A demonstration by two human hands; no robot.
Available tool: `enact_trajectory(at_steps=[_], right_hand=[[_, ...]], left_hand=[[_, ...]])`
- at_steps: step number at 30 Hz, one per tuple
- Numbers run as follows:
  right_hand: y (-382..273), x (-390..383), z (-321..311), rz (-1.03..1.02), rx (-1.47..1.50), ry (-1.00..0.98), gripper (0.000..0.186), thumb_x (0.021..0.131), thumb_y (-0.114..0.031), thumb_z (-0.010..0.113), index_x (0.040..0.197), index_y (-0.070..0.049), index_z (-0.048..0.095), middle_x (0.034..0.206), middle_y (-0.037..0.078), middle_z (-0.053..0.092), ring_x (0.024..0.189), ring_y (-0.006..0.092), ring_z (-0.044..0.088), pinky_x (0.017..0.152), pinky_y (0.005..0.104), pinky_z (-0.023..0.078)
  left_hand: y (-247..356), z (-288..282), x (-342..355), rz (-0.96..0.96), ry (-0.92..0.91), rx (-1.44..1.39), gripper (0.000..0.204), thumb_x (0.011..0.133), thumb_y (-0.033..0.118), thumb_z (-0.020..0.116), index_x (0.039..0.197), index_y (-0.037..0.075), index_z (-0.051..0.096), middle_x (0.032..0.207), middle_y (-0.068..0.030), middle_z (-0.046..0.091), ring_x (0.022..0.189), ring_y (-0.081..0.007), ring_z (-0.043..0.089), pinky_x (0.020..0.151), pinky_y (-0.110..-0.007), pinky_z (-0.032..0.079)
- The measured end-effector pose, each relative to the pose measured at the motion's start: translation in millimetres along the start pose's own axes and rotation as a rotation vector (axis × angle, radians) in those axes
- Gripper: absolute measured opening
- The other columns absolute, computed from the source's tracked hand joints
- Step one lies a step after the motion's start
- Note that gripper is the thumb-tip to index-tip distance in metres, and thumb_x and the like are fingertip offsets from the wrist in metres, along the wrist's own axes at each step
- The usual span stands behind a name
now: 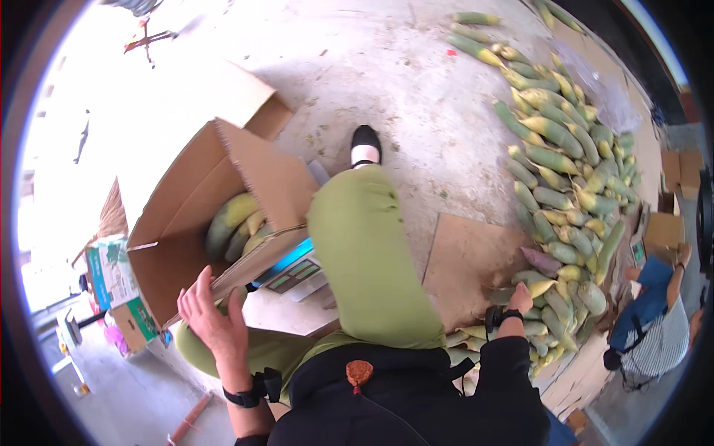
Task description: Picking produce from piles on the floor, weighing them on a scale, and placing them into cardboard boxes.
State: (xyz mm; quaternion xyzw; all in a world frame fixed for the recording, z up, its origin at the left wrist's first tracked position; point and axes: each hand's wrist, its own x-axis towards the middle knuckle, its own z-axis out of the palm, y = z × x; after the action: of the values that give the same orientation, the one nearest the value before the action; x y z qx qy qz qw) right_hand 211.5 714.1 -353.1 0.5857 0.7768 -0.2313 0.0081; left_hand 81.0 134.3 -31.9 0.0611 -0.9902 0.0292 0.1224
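Note:
My left hand (214,316), fingers spread, rests at the near edge of an open cardboard box (178,182) on my left. Inside lie several green radishes (229,223) with yellowish ends. On the right, my right hand (520,299) reaches into a long pile of green radishes (558,134). Its fingers are closed on a green radish with a yellow tip (543,288) at the pile's near end; part of the grip is hidden. A purplish radish (541,260) lies just beyond that hand.
A blue-and-white scale-like device (294,271) stands between the box and my knee. A flat cardboard sheet (468,253) lies beside the pile. Another person (654,327) bends at the far right near cardboard boxes (664,230). Printed cartons (111,275) stand at the left.

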Motion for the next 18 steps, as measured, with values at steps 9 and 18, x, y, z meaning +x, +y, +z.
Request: enact_trajectory(at_steps=[9,18], right_hand=[[-117.0,-25.9,13.4,-0.531,0.405,-0.140,0.025,0.087,-0.016,0.063,0.103,0.002,0.069,0.114,0.019,0.058,0.100,0.0264,0.059,0.089,0.0336,0.045],[-402.2,-218.8,-102.7,-1.064,0.789,-0.516,0.021,0.090,-0.009,0.061,0.103,0.005,0.067,0.112,0.006,0.058,0.102,0.0158,0.055,0.091,0.0259,0.042]], left_hand=[[-4.6,-4.4,1.1,-0.012,-0.005,-0.138,0.054,0.075,0.021,0.072,0.124,0.008,0.053,0.105,-0.0088,0.059,0.100,-0.0262,0.054,0.101,-0.046,0.031],[-30.3,-36.8,4.0,-0.085,-0.079,-0.625,0.047,0.073,0.010,0.072,0.117,0.006,0.059,0.110,-0.0123,0.059,0.104,-0.0287,0.054,0.093,-0.039,0.041]])
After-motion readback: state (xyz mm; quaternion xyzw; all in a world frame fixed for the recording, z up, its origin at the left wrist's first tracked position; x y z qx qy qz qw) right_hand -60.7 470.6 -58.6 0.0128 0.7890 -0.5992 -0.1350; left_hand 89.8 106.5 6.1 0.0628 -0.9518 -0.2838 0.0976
